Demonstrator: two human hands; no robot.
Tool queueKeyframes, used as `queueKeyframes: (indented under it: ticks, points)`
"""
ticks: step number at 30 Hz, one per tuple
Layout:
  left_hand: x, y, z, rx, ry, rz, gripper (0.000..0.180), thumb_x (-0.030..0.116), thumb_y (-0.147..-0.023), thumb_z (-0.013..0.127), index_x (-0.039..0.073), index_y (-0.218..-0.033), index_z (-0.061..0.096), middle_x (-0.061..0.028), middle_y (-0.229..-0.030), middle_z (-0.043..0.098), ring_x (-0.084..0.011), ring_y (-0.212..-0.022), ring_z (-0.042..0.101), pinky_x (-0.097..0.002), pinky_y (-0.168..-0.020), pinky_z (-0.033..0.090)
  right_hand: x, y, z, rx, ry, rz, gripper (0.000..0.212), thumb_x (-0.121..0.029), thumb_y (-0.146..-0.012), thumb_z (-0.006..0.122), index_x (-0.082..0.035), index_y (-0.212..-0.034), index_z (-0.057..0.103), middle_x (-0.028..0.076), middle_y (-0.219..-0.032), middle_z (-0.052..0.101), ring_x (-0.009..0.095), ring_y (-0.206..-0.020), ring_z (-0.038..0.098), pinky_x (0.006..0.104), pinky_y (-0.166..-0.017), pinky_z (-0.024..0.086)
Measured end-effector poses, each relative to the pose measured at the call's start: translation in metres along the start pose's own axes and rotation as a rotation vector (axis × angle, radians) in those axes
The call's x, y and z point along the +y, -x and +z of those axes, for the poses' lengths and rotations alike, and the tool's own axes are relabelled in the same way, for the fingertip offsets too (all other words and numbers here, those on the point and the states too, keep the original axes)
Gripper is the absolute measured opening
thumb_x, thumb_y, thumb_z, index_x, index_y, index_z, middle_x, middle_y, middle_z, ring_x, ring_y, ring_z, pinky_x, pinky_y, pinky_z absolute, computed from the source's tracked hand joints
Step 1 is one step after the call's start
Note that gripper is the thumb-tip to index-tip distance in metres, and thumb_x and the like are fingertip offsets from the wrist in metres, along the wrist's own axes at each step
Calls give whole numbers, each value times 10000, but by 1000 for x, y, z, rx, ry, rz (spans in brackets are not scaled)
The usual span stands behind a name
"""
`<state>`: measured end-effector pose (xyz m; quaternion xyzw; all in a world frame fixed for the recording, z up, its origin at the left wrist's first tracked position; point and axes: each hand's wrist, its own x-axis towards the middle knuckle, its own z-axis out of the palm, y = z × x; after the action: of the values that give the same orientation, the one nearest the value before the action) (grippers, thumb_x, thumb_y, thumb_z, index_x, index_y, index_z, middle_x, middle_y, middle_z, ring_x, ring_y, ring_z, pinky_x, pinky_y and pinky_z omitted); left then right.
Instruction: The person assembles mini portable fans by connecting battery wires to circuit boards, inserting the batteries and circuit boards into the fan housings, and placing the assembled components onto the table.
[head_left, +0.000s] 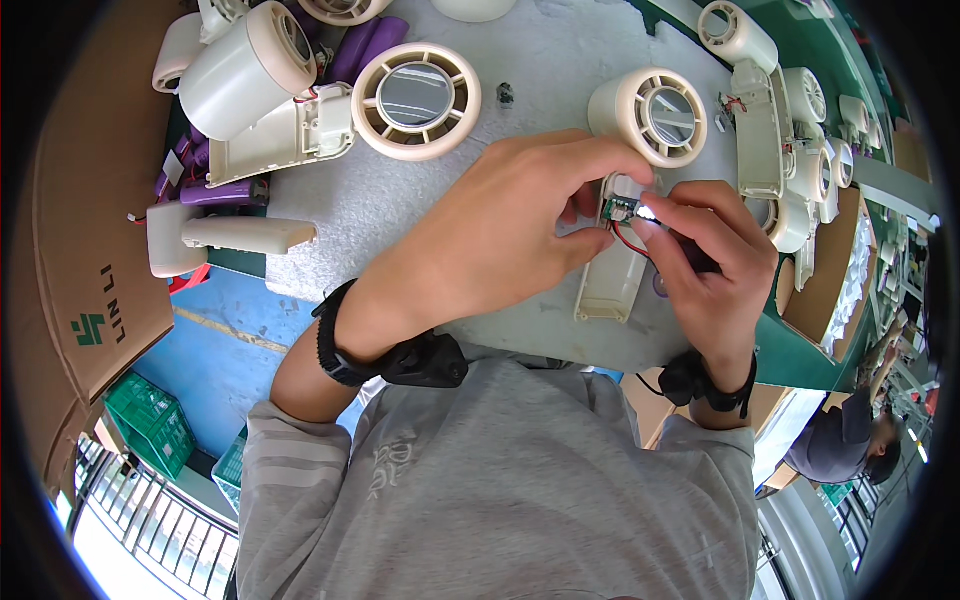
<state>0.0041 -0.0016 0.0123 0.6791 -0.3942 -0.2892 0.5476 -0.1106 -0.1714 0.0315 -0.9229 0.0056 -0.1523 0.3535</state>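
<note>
My left hand (525, 215) grips the neck of a cream handheld fan, thumb and fingers on either side of it. The fan's round head (650, 115) points away from me, and its opened handle shell (610, 283) extends toward me. At the neck sits a small green circuit board (620, 209) with a bright white light at its right edge. My right hand (715, 250) is closed in a pinch at that edge; whether it holds the board or a tiny part is hidden. A red wire (628, 240) curves down from the board.
More cream fans stand at the left, one fan head (416, 100) facing up, near purple battery cells (225, 193) and a loose handle cover (250, 234). Several fan assemblies (760, 130) line the right side. A small dark part (505, 94) lies on the grey mat (400, 215). A cardboard box (100, 220) rises at left.
</note>
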Motion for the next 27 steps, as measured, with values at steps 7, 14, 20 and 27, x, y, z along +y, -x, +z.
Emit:
queueKeyframes:
  ticks: [7,14,20,27]
  points:
    - [-1,1,0,-7,-1,-5,493,-92,-711,715,73,-1166,619,-61,-1007,656,-165,-794,632,-304,-748,549,-8,5,3,30,169,-79,221,36,-725,756,3,-941,716,95,-869,641,162,-680,603,263,-575,480]
    - [-2,1,0,-1,-9,10,474,-77,-737,709,73,-1176,614,-60,-984,662,-154,-785,632,-299,-750,549,-13,5,6,15,218,-55,231,28,-733,756,13,-960,713,103,-861,630,172,-666,604,271,-567,476]
    - [-1,0,-2,-31,112,-63,358,-36,-832,664,56,-1174,615,-72,-973,678,-122,-817,644,-291,-754,548,-14,6,6,-1,206,-16,227,23,-743,755,11,-966,715,99,-864,627,154,-645,603,263,-556,467]
    - [2,-3,-3,2,89,-105,234,-31,-878,617,31,-1099,663,-92,-995,702,-145,-884,676,-292,-762,544,-11,6,10,100,164,9,256,18,-714,770,-12,-957,697,92,-857,644,131,-569,611,247,-473,462]
